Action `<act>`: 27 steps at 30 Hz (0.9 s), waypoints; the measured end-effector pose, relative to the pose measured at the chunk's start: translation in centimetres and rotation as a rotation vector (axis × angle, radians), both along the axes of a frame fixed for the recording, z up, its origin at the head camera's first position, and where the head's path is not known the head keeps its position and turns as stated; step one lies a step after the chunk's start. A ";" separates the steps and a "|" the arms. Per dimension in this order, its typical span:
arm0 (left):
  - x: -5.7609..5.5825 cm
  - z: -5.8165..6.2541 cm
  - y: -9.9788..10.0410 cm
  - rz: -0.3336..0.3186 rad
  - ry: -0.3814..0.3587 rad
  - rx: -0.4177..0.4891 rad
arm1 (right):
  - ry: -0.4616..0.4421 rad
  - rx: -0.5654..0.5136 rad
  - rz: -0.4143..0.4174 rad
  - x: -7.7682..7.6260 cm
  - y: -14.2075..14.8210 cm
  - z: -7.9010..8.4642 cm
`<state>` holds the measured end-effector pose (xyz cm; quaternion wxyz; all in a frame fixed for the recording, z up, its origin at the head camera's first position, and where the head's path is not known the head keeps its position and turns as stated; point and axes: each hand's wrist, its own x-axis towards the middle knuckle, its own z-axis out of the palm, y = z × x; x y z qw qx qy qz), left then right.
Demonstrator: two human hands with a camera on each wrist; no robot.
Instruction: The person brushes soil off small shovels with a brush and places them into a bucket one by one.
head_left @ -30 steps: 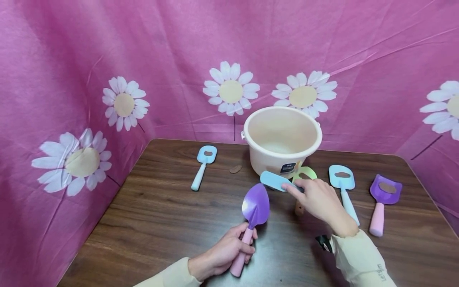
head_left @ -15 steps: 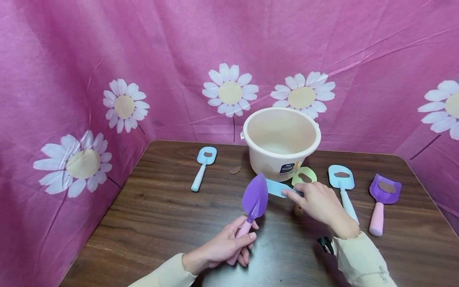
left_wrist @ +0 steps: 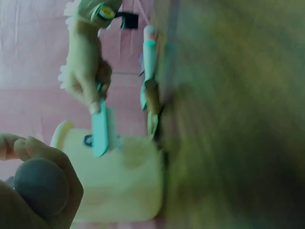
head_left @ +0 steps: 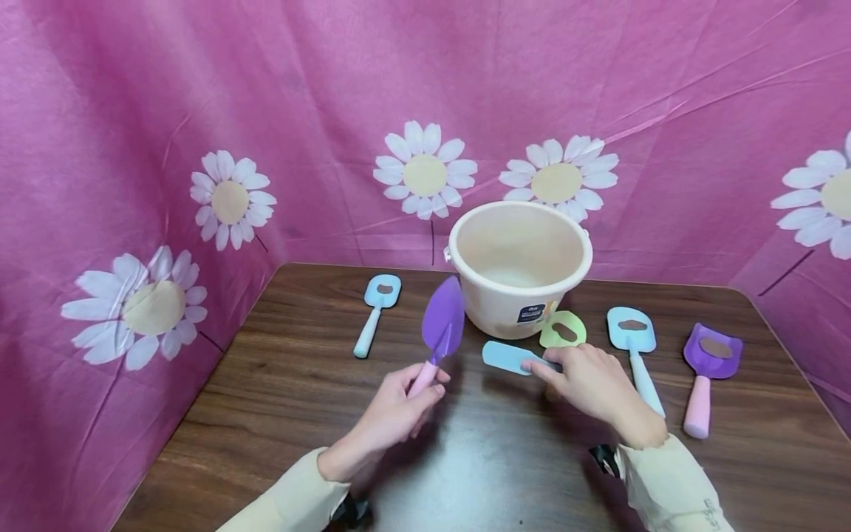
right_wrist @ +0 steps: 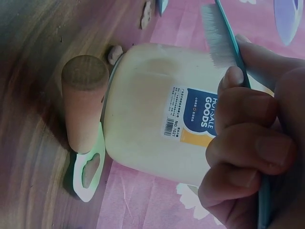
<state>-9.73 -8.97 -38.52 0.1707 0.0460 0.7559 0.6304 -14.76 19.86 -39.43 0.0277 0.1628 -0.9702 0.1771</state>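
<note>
My left hand (head_left: 392, 414) grips the pink handle of a purple garden trowel (head_left: 443, 318), its blade raised just left of the bucket (head_left: 488, 303). In the left wrist view the handle's round end (left_wrist: 42, 187) shows within the curled fingers. The right hand (head_left: 592, 384) pinches a light-blue brush (head_left: 507, 357), bristles (right_wrist: 219, 40) facing down, in front of the bucket. Beneath that hand lies a small green shovel (head_left: 565, 324), its wooden handle (right_wrist: 83, 112) mostly hidden in the head view.
A blue shovel (head_left: 382, 290) lies at the back left. On the right lie another blue shovel (head_left: 643, 377) and a purple, pink-handled one (head_left: 698, 406). Their blades carry brown patches. Small brown pieces (right_wrist: 146, 16) lie near the bucket. Pink flowered cloth (head_left: 319, 89) hangs behind the wooden table.
My left hand has moved forward and slightly left, bringing the trowel from the front of the table up beside the bucket. The brush has shifted slightly; the right hand has stayed nearly in place.
</note>
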 end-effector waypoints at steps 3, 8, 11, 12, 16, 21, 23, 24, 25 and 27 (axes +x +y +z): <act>-0.8 1.1 -0.9 0.021 0.100 -0.077 | -0.002 0.001 0.001 0.0 0.0 -0.1; -2.2 3.0 -2.3 0.037 0.225 -0.167 | -0.006 0.006 -0.003 0.0 -0.1 -0.1; -2.9 3.9 -2.7 0.051 0.302 -0.242 | -0.013 0.008 0.000 0.0 -0.2 -0.1; -3.1 4.1 -2.8 0.060 0.328 -0.271 | -0.015 0.009 0.002 0.0 -0.2 -0.2; -3.8 5.0 -2.9 0.107 0.411 -0.392 | -0.004 0.009 0.009 0.0 -0.4 -0.3; -4.8 5.5 -2.6 0.147 0.433 -0.441 | 0.007 0.011 0.017 -0.1 -0.5 -0.5; -5.3 5.6 -2.4 0.165 0.452 -0.450 | 0.009 0.013 0.019 -0.1 -0.6 -0.5; -5.6 5.7 -2.2 0.171 0.467 -0.455 | 0.007 0.013 0.018 -0.1 -0.6 -0.6; -5.8 5.7 -2.1 0.176 0.482 -0.462 | 0.001 0.011 0.017 -0.1 -0.6 -0.6; -6.4 5.8 -1.7 0.180 0.514 -0.472 | -0.010 0.008 0.015 -0.1 -0.7 -0.6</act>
